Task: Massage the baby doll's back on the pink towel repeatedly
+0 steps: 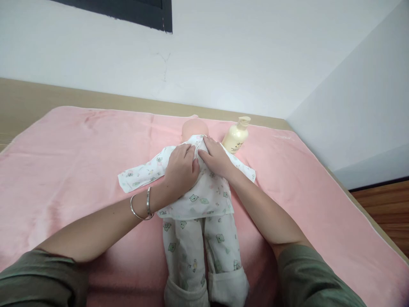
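A baby doll (194,128) lies stretched out on a pink blanket, its head away from me; I cannot make out its face. It wears a white printed shirt (204,199), sleeves spread sideways, and matching trousers (188,251) with turned-up cuffs. My left hand (182,166) rests on the upper shirt, fingers stretched out and thumb apart. Beside it, my right hand (215,157) lies near the collar, fingers extended and thumb spread toward my left hand. The palms and the cloth under them are hidden.
Just right of the doll's head a cream pump bottle (236,135) lies tilted on the pink blanket (79,170). The blanket covers a wooden surface (28,96) that meets a white wall (223,55). A dark frame (143,13) is on the wall.
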{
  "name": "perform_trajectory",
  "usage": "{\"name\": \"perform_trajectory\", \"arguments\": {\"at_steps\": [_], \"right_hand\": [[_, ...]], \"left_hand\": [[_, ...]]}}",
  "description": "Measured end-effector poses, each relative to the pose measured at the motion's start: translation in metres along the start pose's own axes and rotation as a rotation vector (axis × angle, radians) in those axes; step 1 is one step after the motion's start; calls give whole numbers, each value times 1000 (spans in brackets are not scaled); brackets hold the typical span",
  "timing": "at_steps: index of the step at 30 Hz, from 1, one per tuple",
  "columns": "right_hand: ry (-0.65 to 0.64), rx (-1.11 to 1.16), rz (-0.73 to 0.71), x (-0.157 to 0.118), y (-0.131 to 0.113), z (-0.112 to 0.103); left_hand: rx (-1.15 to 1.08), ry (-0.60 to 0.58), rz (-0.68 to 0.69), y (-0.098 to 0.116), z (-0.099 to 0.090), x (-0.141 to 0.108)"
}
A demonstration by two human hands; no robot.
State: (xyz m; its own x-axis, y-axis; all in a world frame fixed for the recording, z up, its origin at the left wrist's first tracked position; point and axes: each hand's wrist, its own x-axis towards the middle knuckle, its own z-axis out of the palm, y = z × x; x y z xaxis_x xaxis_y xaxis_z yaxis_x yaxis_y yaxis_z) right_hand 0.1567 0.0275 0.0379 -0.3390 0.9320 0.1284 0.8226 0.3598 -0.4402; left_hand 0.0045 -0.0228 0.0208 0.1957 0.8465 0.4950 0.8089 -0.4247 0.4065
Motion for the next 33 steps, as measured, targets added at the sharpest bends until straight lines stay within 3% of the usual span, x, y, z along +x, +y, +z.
{"name": "perform_trajectory", "arguments": {"at_steps": [4, 9, 13, 19, 27, 30, 33], "right_hand": [[39, -121, 25, -13, -14, 2], [87, -232, -44, -39, -38, 7], [35, -171, -45, -29, -28, 2], [2, -110, 69, 0, -5, -4], [140, -376, -89, -48, -39, 5], [160, -339, -133, -50, -38, 4], [96, -222, -99, -30, -24, -1]], "left_hand": [[-28, -76, -91, -8, 0, 9], [-46, -114, -159, -20, 1, 23], [61, -131, -83, -12, 0, 16], [80, -66, -11, 4, -1, -2], [-47, -151, -187, -23, -3, 27], [58, -172, -133, -17, -4, 24], [119, -110, -37, -2, -3, 10]]}}
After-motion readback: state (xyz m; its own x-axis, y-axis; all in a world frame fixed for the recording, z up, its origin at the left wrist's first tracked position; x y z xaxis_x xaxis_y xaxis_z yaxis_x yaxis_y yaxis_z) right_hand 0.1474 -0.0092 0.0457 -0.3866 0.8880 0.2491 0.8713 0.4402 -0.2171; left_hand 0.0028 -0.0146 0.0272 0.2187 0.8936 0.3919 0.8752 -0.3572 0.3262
